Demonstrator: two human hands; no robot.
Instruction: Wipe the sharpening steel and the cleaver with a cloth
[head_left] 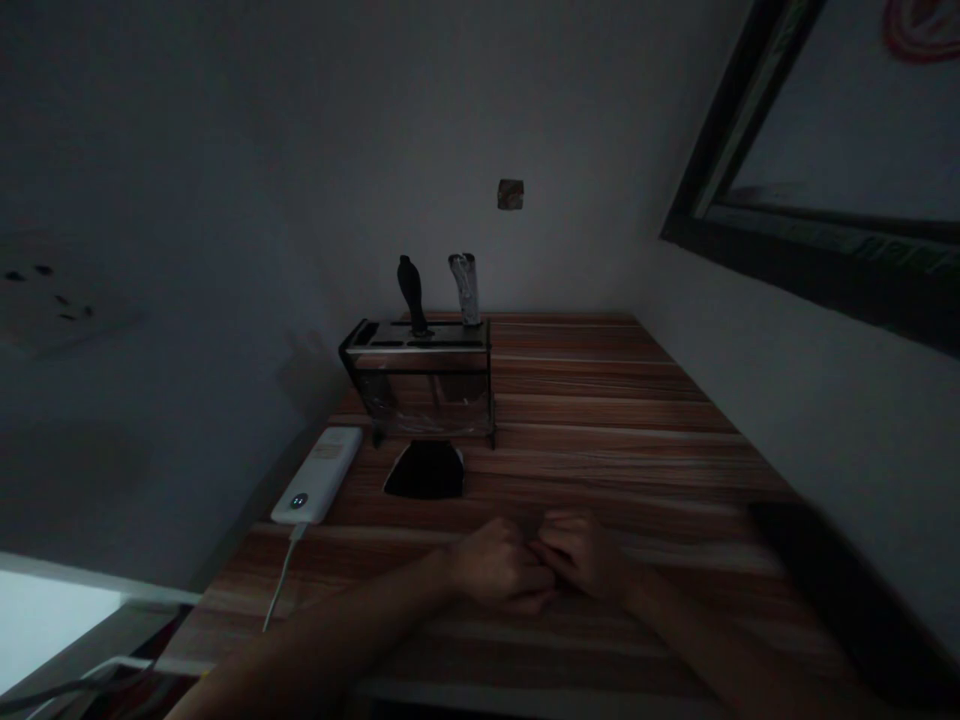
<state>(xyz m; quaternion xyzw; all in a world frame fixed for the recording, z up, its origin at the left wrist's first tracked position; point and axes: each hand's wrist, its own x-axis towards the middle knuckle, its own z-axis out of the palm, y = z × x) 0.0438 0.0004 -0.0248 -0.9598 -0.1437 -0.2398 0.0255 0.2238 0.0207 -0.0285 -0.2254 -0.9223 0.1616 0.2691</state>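
Note:
The scene is dim. My left hand (496,565) and my right hand (581,553) rest together on a striped wooden tabletop (615,420), fingers curled and touching each other. No object shows in either hand. Just beyond them lies a small flat black object (425,470). Behind it stands a clear knife holder (424,385) with a black handle (412,292) and a pale handle (466,288) sticking up from its top.
A white power bank (318,474) with a cable lies at the table's left edge. Walls close in on the left and right. A dark-framed mirror or picture (817,200) hangs on the right wall. A bright surface (45,620) shows at the lower left.

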